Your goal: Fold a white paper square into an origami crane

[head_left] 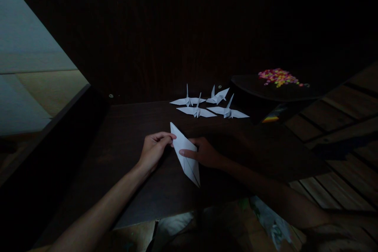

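Note:
A white sheet of paper folded into a long diamond (pixel 186 150) is held between my two hands, tilted over the dark table. My left hand (pixel 155 147) pinches its upper left edge between thumb and fingertips. From the other side, my right hand (pixel 203 152) grips the middle, thumb flat across the front and fingers behind, mostly hidden. Crease lines run down the lower half to a point. Beyond it stand several finished white paper cranes (pixel 197 111) with wings spread and necks up.
Dark wood makes up the tabletop (pixel 124 134) and the upright back panel (pixel 147 39). To the right, a raised rounded shelf (pixel 248 86) carries a pile of small pink and yellow pieces (pixel 279 76). A low side board (pixel 53 134) borders the left. Slatted wood (pixel 348 181) lies at right.

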Demonstrator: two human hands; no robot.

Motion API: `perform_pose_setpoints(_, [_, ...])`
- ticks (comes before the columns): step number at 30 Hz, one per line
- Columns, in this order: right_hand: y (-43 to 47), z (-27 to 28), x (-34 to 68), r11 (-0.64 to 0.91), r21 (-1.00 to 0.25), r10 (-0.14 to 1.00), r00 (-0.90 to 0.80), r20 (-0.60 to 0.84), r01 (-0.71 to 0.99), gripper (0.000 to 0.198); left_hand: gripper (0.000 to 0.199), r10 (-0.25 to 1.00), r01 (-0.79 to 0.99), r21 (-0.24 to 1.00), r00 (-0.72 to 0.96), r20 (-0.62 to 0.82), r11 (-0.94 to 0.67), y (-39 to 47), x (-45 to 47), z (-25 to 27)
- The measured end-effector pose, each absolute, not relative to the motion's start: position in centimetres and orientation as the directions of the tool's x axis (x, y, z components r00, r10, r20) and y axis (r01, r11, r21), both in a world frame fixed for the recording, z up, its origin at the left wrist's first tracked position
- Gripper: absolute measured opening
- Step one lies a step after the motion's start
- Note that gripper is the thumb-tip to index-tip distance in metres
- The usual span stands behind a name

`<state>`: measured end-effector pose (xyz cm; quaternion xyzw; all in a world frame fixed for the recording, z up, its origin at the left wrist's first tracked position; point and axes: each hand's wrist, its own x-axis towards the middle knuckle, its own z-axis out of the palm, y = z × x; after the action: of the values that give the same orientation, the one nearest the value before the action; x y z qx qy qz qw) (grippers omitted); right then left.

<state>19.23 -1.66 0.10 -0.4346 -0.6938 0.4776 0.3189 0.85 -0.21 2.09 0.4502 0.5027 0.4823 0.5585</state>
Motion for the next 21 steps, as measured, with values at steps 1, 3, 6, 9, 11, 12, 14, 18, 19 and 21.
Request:
perform_pose_setpoints(1, [-1.61,0.04,19.26,0.153,-0.945,0.908,-0.418,0.019,0.289,0.036,0.012,0.991,-0.076,0.989,0.029,-0.127,0.129,-0.24,0.82,2.13])
perform_pose_setpoints(3, [-1.51,-0.03,19.31,0.133,-0.951,0.911,-0.412,0.007,0.278,0.036,0.013,0.991,-0.065,0.989,0.038,-0.130,0.132,-0.27,0.74,2.20])
perform_pose_setpoints(6, [-1.35,0.00,19.34,0.097,-0.957,0.922,-0.387,-0.018,0.274,0.037,0.013,0.989,-0.076,0.988,0.061,-0.132,0.137,-0.31,0.57,2.31])
perform_pose_setpoints(9, [-1.19,0.03,19.38,0.038,-0.964,0.933,-0.354,-0.060,0.263,0.036,0.017,0.987,-0.093,0.985,0.079,-0.137,0.144,-0.32,0.39,2.42])
perform_pose_setpoints(11, [-1.11,-0.04,19.42,0.009,-0.969,0.934,-0.349,-0.079,0.245,0.035,0.018,0.987,-0.086,0.986,0.086,-0.138,0.145,-0.31,0.30,2.47])
perform_pose_setpoints(12, [-1.09,-0.10,19.44,0.005,-0.972,0.931,-0.355,-0.081,0.233,0.035,0.018,0.987,-0.081,0.987,0.089,-0.135,0.142,-0.32,0.28,2.48])
perform_pose_setpoints(14, [-1.09,-0.24,19.45,0.002,-0.976,0.930,-0.360,-0.078,0.218,0.035,0.017,0.988,-0.071,0.988,0.088,-0.129,0.136,-0.33,0.27,2.47])
perform_pose_setpoints(18, [-1.18,-0.40,19.39,0.011,-0.975,0.932,-0.355,-0.069,0.220,0.035,0.014,0.990,-0.050,0.991,0.070,-0.124,0.128,-0.32,0.30,2.33])
perform_pose_setpoints(19, [-1.20,-0.40,19.37,0.017,-0.975,0.932,-0.357,-0.064,0.220,0.035,0.014,0.991,-0.041,0.991,0.066,-0.121,0.124,-0.32,0.30,2.29])
perform_pose_setpoints(21, [-1.23,-0.37,19.33,0.024,-0.976,0.930,-0.362,-0.058,0.218,0.036,0.013,0.993,-0.022,0.994,0.057,-0.105,0.106,-0.31,0.28,2.25])
